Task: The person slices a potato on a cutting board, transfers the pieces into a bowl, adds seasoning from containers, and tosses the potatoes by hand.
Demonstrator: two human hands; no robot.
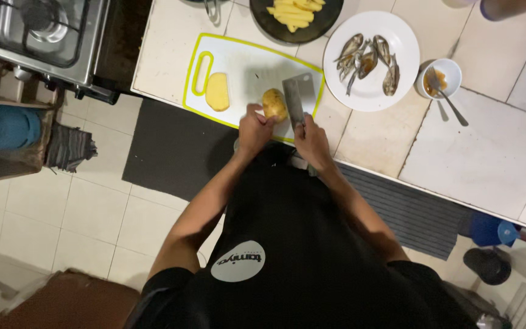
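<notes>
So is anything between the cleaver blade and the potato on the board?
Nothing visible. The cleaver in the right hand sits right beside the potato, which the left hand steadies from the near side.

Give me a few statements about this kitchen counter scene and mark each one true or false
1. The right hand holds a cleaver. True.
2. The left hand rests on a tomato. False: it steadies a peeled potato.
3. The potato half lies on the cutting board. True.
4. The white plate carries bread slices. False: it carries small fish.
5. The small bowl has a spoon in it. True.
</notes>
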